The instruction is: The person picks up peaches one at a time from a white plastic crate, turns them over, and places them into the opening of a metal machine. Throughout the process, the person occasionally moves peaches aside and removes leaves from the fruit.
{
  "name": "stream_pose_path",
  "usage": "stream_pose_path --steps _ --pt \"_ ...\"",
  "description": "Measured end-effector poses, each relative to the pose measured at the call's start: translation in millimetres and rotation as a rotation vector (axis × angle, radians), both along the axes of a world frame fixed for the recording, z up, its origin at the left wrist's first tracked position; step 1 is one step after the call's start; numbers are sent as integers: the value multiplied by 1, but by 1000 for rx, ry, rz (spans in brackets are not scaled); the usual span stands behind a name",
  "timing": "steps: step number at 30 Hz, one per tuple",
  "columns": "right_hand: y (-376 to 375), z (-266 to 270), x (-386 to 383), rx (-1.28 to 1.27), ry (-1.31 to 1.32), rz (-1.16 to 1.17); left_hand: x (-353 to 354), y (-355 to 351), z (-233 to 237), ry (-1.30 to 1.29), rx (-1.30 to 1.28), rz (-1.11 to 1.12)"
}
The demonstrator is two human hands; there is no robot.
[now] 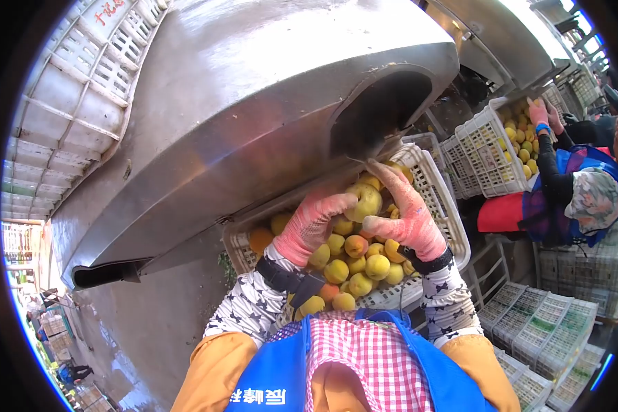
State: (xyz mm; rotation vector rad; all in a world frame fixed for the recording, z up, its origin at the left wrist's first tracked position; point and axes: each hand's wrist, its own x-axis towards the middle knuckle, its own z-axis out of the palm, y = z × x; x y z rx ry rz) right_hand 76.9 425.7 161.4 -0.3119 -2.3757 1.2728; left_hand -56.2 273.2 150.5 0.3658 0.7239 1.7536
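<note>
A white plastic crate (453, 223) in front of me holds many yellow peaches, some with a red blush. My left hand (314, 226), in a pink-and-white glove, has its fingers against a large yellow-green peach (364, 202) just over the pile. On the other side of that peach is my right hand (413, 223), gloved alike, its thumb and fingers spread apart. Whether the right fingertips touch the peach is hard to tell. Part of the left hand's grip is hidden.
Behind the crate stands a large metal machine (268, 117) with a dark chute opening (378, 110). At right, a co-worker's gloved hand (539, 113) reaches into another peach crate (491, 154). White crates (535, 326) stand at lower right; another crate (75, 103) is at upper left.
</note>
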Motion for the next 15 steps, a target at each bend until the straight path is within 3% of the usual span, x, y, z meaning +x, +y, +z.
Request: stream_pose_path --steps 2,3,4,6,7,10,13,15 --pt "7 5 -2 -269 -166 223 -3 4 4 55 0 -76" --pt "8 10 -6 -35 -110 202 -4 7 0 61 6 -76" --pt "7 13 -14 -26 -101 201 -4 12 -10 -35 -24 18" --pt "-2 17 -34 77 -9 -295 -6 16 -35 -129 -49 110" --pt "2 6 -51 267 33 -468 -7 13 -50 -127 -87 95" --pt "14 -33 -83 463 -131 -475 0 -3 -80 -99 -165 76" --pt "-2 -32 -80 416 -59 -441 3 -30 -79 280 -508 173" --pt "-5 -37 -78 402 23 -458 9 -51 -103 426 -552 209"
